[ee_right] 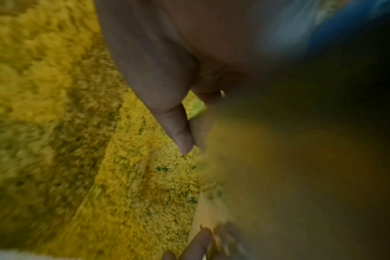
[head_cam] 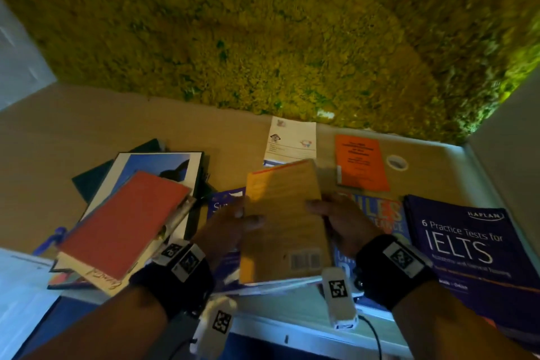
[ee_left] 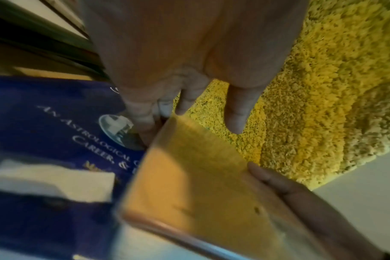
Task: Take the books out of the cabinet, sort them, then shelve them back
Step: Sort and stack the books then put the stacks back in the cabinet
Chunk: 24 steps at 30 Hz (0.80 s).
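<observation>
Both hands, left hand [head_cam: 230,223] and right hand [head_cam: 339,221], gripping thin yellow-orange paperback book [head_cam: 285,222] by side edges; looks light, bendy.

Purple book [head_cam: 473,245]: "KAPLAN", "6 Practice Tests for IELTS"; blue book [ee_left: 56,126]: "Career"

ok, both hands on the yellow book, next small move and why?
Probably set the yellow book down on one of the piles. Both the left hand and the right hand grip its edges, holding it above the dark blue book, back cover with barcode up. Other books already lie spread around, such as the IELTS book, so sorting looks under way.
</observation>
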Motion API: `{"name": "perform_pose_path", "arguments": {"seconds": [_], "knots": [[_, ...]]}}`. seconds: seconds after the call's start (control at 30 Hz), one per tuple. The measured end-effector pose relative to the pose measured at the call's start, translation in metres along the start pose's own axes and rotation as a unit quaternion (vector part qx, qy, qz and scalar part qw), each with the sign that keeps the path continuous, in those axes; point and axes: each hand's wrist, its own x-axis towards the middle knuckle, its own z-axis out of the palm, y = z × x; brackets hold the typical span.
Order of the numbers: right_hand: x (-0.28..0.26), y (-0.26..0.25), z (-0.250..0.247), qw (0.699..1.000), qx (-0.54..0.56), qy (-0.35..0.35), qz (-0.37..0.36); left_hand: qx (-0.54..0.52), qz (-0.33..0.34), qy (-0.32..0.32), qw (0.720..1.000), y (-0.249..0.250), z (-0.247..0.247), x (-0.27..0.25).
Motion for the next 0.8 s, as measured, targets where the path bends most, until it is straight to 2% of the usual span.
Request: {"name": "perform_pose_path", "arguments": {"seconds": [0.13, 0.17, 0.27, 0.33, 0.4, 0.47, 0.53, 0.67, 0.7, 0.8], "knots": [[-0.008, -0.034, 0.000, 0.995, -0.039, 0.064, -0.060, 0.088, -0.004, -0.031, 0.996, -0.014, 0.007, -0.003], [-0.012, -0.041, -0.001, 0.990, -0.064, 0.090, -0.083, 0.120, 0.000, -0.022, 0.992, -0.020, 0.009, -0.003], [-0.029, -0.055, -0.005, 0.966, -0.144, 0.146, -0.159, 0.103, 0.043, 0.056, 0.992, -0.022, 0.017, -0.003], [-0.038, -0.058, -0.001, 0.941, -0.207, 0.154, -0.217, 0.087, 0.085, 0.043, 0.992, -0.005, 0.031, -0.005], [-0.047, -0.053, 0.015, 0.921, -0.252, 0.107, -0.276, 0.033, 0.128, -0.020, 0.991, 0.014, 0.049, -0.007], [-0.047, -0.035, 0.030, 0.908, -0.290, 0.020, -0.302, -0.076, 0.123, -0.027, 0.989, 0.025, 0.055, -0.001], [-0.048, -0.013, 0.037, 0.909, -0.310, -0.050, -0.274, -0.134, 0.114, -0.002, 0.984, 0.026, 0.047, 0.005], [-0.043, 0.005, 0.016, 0.925, -0.296, -0.086, -0.223, -0.138, 0.123, 0.030, 0.982, 0.020, 0.026, 0.010], [-0.042, 0.003, 0.009, 0.929, -0.281, -0.060, -0.234, -0.132, 0.123, 0.031, 0.983, 0.020, 0.024, 0.013], [-0.031, -0.005, -0.023, 0.927, -0.245, 0.079, -0.272, -0.128, 0.117, 0.025, 0.985, 0.028, 0.022, 0.021]]}}
